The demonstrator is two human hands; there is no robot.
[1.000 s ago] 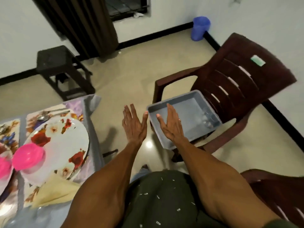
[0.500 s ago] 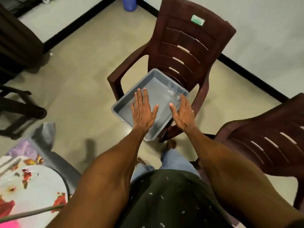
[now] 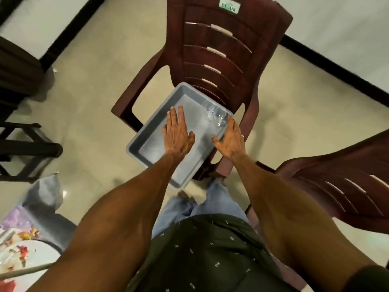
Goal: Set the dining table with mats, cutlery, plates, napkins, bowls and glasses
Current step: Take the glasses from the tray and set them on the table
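**Spotter:** Down at the lower left of the frame, your table (image 3: pixel 42 209) already carries part of the setting: a flowered plate (image 3: pixel 31 256) on a patterned mat (image 3: pixel 14 218), with a thin grey bar crossing in front that I can't identify. So mats and plates look at least started. Bowls, napkins and cutlery I can't judge from this angle, since only that corner shows.

**Operator:** And the glasses?

**Spotter:** They seem to be what's left. At the centre of the frame, a grey tray (image 3: pixel 147 131) sits on the seat of the brown chair (image 3: pixel 221 49), and the clear glasses (image 3: pixel 215 114) stand in its far right corner, close against the chair back. There look to be two or so; they're too transparent to count.

**Operator:** Where are my hands relative to them?

**Spotter:** Your left hand (image 3: pixel 177 133) is spread flat above the middle of the tray, fingers straight, holding nothing, with the glasses up and to its right. Your right hand (image 3: pixel 230 140) is also flat and empty, over the tray's right rim, its fingertips (image 3: pixel 229 121) just beside the glasses. Whether they touch the glass I can't tell.

**Operator:** So the right one is nearer.

**Spotter:** Yes, I'd judge you only need to curl that hand around the nearest glass.
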